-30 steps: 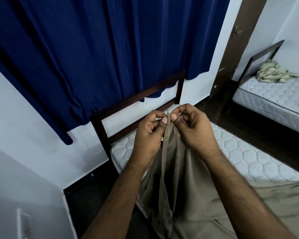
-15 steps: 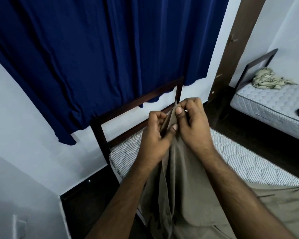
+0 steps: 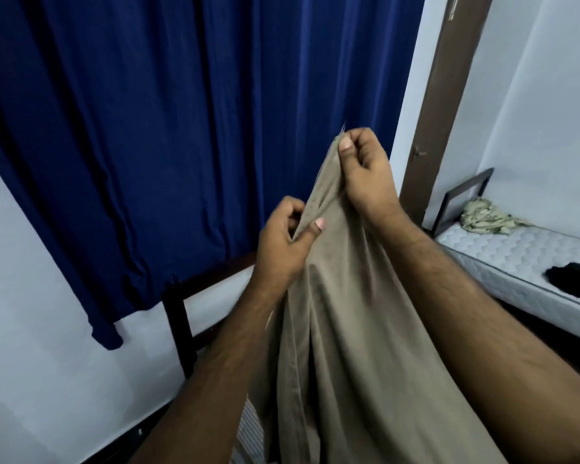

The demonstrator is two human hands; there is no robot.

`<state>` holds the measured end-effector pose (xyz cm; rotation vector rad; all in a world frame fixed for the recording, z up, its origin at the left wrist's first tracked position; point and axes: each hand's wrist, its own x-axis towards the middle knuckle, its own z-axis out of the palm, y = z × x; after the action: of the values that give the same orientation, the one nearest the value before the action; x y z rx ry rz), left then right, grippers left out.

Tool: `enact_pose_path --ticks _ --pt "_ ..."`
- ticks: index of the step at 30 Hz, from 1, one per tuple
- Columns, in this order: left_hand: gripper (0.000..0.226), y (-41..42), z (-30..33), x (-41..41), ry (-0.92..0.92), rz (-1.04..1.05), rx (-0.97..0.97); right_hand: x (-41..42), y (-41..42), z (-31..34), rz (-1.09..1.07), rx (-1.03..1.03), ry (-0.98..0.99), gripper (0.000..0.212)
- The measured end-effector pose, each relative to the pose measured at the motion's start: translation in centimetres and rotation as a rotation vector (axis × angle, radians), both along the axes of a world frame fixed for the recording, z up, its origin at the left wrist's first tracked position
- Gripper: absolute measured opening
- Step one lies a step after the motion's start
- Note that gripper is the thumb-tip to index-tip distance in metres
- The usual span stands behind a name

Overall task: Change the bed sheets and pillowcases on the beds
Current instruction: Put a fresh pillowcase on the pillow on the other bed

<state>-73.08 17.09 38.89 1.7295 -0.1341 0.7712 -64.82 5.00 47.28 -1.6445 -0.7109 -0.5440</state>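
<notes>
khaki cotton sheet (image 3: 342, 329), lifted above near bed frame (image 3: 178, 309). pinched at top edge by right hand (image 3: 365, 175), raised high; gripped lower on same hem by left hand (image 3: 282, 242), fingers (image 3: 318, 226) curled round cloth. held so, likely to trace edge toward a corner before spreading. crumpled old linen (image 3: 482, 219) left on far mattress (image 3: 516, 252).

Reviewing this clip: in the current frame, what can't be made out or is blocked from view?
Head view only:
- Near bed's mattress: almost wholly hidden behind the raised tan cotton sheet and both forearms.
- Sheet's lower part: cut off by the bottom edge.
- Fingertips of the left hand and right hand: buried in the folds they pinch.
- Black item on the far white quilted mattress: too small and dark to identify.
</notes>
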Motion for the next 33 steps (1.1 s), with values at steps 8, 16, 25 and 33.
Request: enact_pose_path --ticks 8,16,25,33 --pt "0.036 -2.1 -0.5 0.2 0.26 -0.198 -0.076 2.8 0.5 6.0 -0.061 -0.145 -0.213 0.02" --pt "0.076 3.7 0.7 4.0 0.318 0.021 0.011 6.5 -0.8 8.7 -0.17 0.05 -0.017 0.018" --pt "0.034 6.0 -0.1 4.1 0.341 0.573 0.484 6.6 -0.6 5.9 -0.11 0.175 0.053 0.016" --pt "0.032 2.6 -6.2 0.8 0.047 0.277 0.865 6.6 -1.2 4.2 -0.063 0.119 0.154 0.015"
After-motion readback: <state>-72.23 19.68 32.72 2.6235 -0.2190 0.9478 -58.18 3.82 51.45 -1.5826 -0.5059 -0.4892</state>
